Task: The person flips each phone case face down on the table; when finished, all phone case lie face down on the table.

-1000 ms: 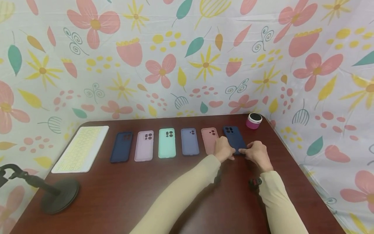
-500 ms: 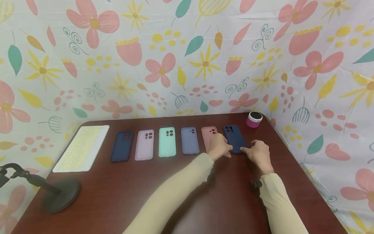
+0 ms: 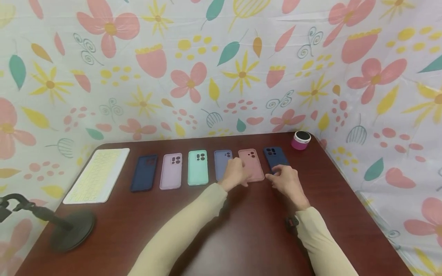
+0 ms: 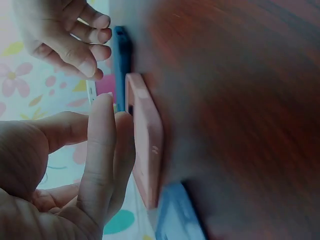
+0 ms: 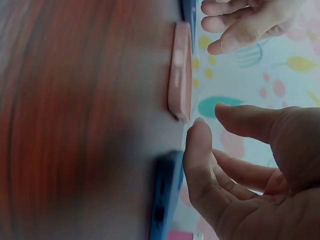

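Observation:
A pink phone case (image 3: pixel 253 165) lies flat on the dark wooden table, between my two hands in the head view. My left hand (image 3: pixel 235 174) is over its left side and hides the lower part of a periwinkle case (image 3: pixel 222 155). In the left wrist view, its fingers (image 4: pixel 97 165) are relaxed and grip nothing. My right hand (image 3: pixel 286 182) is at the pink case's right, covering the lower end of a navy case (image 3: pixel 275 154). Its thumb and forefinger are apart and hold nothing in the right wrist view. Farther left lie a mint case (image 3: pixel 198 168), a lilac case (image 3: pixel 170 172) and another navy case (image 3: pixel 143 173).
At the table's left is a white keyboard (image 3: pixel 96 176) with yellowish keys. A black stand with a round base (image 3: pixel 73 232) is nearer, at front left. A small pink-and-white cylinder (image 3: pixel 300 140) is at the back right corner. Flower-patterned cloth (image 3: pixel 191 82) hangs behind.
Both hands have left the right-hand navy case's lower end and shifted left, to either side of the pink case. The navy case had moved slightly away from me.

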A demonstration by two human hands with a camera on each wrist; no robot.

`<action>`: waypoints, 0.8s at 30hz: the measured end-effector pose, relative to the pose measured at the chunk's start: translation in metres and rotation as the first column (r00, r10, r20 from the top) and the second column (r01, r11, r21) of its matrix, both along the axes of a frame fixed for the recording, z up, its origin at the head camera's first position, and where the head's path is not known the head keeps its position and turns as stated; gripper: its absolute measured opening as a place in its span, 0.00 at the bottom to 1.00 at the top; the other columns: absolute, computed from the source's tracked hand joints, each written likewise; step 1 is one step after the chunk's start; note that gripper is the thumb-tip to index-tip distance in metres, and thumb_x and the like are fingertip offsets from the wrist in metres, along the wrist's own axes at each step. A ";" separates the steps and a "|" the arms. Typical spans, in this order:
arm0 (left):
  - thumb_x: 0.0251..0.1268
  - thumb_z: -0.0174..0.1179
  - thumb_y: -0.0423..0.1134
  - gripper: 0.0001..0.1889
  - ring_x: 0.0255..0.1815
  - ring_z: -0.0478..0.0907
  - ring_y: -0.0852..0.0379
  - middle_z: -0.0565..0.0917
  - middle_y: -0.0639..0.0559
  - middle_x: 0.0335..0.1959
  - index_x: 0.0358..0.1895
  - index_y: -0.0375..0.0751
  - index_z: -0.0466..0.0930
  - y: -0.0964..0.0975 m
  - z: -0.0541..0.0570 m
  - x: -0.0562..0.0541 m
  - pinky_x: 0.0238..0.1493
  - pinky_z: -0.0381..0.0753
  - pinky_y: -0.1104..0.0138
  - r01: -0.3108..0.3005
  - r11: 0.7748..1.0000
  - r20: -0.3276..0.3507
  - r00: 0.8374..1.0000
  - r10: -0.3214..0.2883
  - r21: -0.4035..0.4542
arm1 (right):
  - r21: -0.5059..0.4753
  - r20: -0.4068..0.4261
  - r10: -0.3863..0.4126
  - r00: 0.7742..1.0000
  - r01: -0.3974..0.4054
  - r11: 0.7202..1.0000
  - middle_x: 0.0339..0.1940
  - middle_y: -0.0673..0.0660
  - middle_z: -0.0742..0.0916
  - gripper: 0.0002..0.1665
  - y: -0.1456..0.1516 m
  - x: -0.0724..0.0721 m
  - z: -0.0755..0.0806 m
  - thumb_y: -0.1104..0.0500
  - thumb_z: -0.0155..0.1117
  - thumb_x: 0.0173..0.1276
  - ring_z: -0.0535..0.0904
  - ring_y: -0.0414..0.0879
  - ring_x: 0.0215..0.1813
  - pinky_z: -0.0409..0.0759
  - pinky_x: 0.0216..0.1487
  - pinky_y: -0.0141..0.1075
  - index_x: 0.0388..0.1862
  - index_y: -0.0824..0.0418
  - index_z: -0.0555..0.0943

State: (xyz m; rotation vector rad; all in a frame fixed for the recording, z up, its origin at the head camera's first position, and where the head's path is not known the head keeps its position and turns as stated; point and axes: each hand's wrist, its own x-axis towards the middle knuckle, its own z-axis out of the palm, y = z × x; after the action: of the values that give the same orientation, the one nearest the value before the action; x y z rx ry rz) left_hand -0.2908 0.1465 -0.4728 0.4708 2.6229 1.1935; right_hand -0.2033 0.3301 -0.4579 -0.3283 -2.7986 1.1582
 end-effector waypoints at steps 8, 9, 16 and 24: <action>0.64 0.71 0.27 0.09 0.12 0.86 0.58 0.88 0.48 0.16 0.25 0.35 0.91 -0.007 -0.002 0.003 0.23 0.85 0.71 -0.021 1.000 0.041 0.999 0.021 0.011 | 0.003 0.056 -0.025 0.998 0.025 1.000 0.31 0.65 0.94 0.21 -0.017 -0.012 -0.008 0.60 0.72 0.74 0.91 0.41 0.25 0.86 0.29 0.30 0.56 0.76 0.85; 0.65 0.71 0.27 0.09 0.11 0.86 0.58 0.88 0.48 0.15 0.25 0.34 0.91 -0.009 0.005 0.007 0.23 0.86 0.71 -0.027 1.000 0.060 0.998 0.026 0.015 | 0.008 0.064 -0.028 0.998 0.027 1.000 0.30 0.65 0.94 0.21 -0.017 -0.013 -0.009 0.60 0.72 0.74 0.91 0.42 0.25 0.86 0.29 0.30 0.55 0.76 0.85; 0.65 0.72 0.24 0.08 0.12 0.86 0.58 0.89 0.47 0.17 0.26 0.31 0.90 -0.008 0.008 0.014 0.22 0.87 0.71 -0.064 0.998 0.080 0.995 0.063 0.016 | 0.045 0.104 -0.021 0.994 0.016 0.999 0.26 0.61 0.93 0.19 -0.012 -0.028 -0.024 0.58 0.73 0.74 0.92 0.44 0.24 0.88 0.34 0.37 0.51 0.75 0.88; 0.61 0.69 0.23 0.12 0.11 0.86 0.58 0.87 0.49 0.13 0.21 0.37 0.87 0.001 -0.024 -0.009 0.20 0.85 0.71 -0.058 0.998 0.078 0.995 0.059 -0.016 | 0.072 0.093 -0.021 0.995 0.014 0.997 0.27 0.62 0.93 0.13 -0.009 -0.039 -0.032 0.62 0.71 0.74 0.91 0.44 0.23 0.92 0.37 0.41 0.47 0.73 0.89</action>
State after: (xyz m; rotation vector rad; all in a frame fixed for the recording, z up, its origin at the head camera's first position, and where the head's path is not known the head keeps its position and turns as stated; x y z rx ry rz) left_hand -0.3001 0.1473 -0.4971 0.3393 2.5924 1.1861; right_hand -0.2422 0.3207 -0.4899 -0.4110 -2.9028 1.0636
